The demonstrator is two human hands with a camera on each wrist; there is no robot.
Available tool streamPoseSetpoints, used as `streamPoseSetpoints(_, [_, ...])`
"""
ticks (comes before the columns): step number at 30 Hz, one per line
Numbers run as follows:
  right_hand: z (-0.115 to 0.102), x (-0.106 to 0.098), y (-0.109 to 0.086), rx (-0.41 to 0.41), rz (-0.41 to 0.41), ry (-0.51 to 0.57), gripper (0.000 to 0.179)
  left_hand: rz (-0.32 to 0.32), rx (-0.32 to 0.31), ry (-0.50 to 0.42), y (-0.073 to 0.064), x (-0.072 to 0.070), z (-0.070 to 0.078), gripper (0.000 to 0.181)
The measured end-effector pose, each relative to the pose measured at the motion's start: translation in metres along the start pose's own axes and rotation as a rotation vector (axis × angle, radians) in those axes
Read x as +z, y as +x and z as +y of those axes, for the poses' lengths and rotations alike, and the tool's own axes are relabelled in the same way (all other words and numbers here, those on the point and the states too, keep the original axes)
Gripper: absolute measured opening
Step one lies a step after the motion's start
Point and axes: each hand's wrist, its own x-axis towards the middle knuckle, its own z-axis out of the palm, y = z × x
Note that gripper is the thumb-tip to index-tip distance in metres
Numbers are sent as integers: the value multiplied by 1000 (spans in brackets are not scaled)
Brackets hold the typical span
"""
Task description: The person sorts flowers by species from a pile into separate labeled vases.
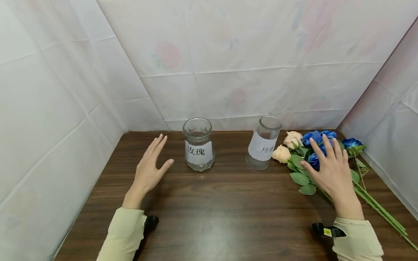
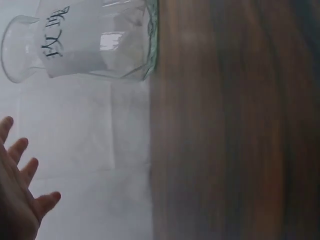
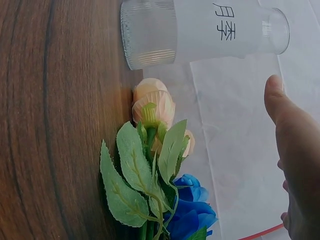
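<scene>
My left hand is held with fingers extended and thumb apart, left of a glass vase with a flared rim and a white paper label bearing Chinese characters. Nothing is in that hand. My right hand is spread above a bunch of flowers and holds nothing. In the bunch are peach roses and blue roses, with green leaves and long stems; the hand hides part of it. Between the hands, nearer the flowers, stands a straight glass vase, also labelled.
Both vases stand upright near the back of the dark wooden table. White cloth with faint prints hangs behind it, and more cloth lines the left and right sides. The flower stems reach toward the front right edge.
</scene>
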Motion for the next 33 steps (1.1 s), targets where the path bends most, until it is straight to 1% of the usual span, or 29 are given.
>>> streamPoseSetpoints(3, [-1,0,0,-3,-1,0,82,-31,-22,-116,6,9,0,68])
streamPoseSetpoints(7, [-2,0,1,-5,5,-1,82,-84,-52,-285,15,17,5,62])
streamPoseSetpoints(11, [-2,1,1,-11,16,-1,81,-127,-62,-488,26,26,12,55])
streamPoseSetpoints(13, [-3,1,1,-13,21,-1,81,-145,-72,-587,31,24,22,54])
streamPoseSetpoints(16, [-4,1,1,-20,27,-1,81,-160,-91,-708,36,20,34,52])
streamPoseSetpoints(18, [-5,2,2,-23,28,-3,81,-169,-113,-750,37,16,42,52])
streamPoseSetpoints(23, [-7,2,3,-23,34,3,81,-187,-165,-788,41,23,39,52])
streamPoseSetpoints(27, [-7,1,4,-31,45,38,80,-199,-203,-812,42,30,35,53])
streamPoseSetpoints(30, [-4,-2,3,-38,59,87,80,-208,-241,-829,44,41,25,53])
streamPoseSetpoints(33, [-1,-5,0,-38,63,147,79,-201,-275,-834,46,53,13,53])
